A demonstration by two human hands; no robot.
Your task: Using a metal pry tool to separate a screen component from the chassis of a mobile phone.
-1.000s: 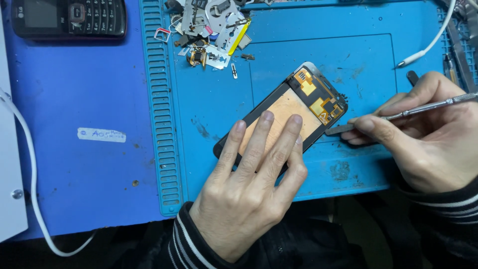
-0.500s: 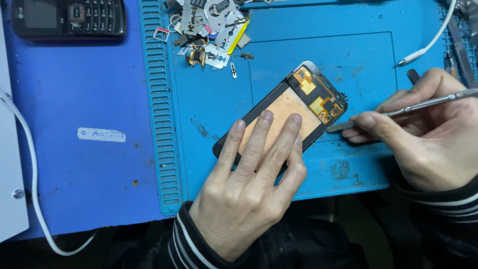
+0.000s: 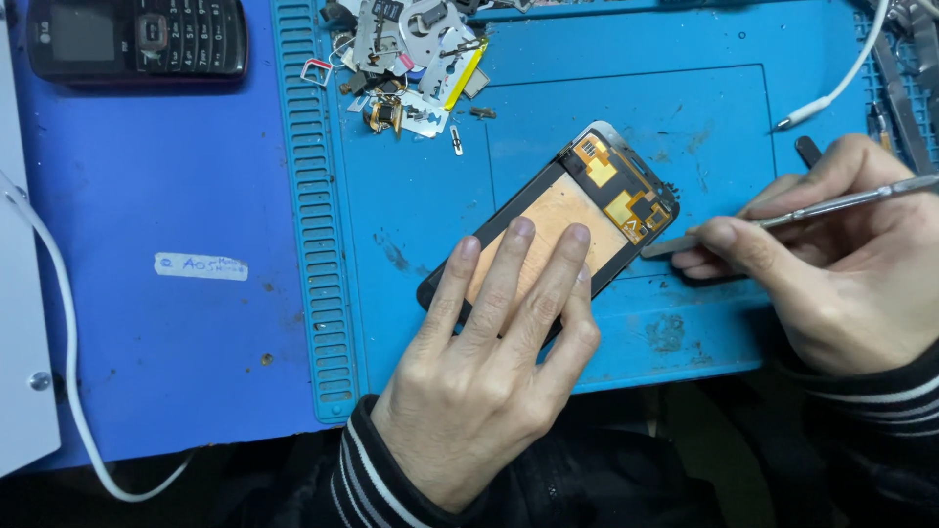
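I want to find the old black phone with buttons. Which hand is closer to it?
The left hand. It lies flat on the opened phone screen, below and right of the black button phone. The right hand is far across the mat.

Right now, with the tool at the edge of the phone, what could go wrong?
1. The metal tool in the right hand has its flat tip at the phone edge, close to the orange flex parts; a slip might gouge them.
2. Only the left hand pins the phone; prying could make it skid on the blue mat.
3. The loose parts pile lies near and could scatter if bumped.
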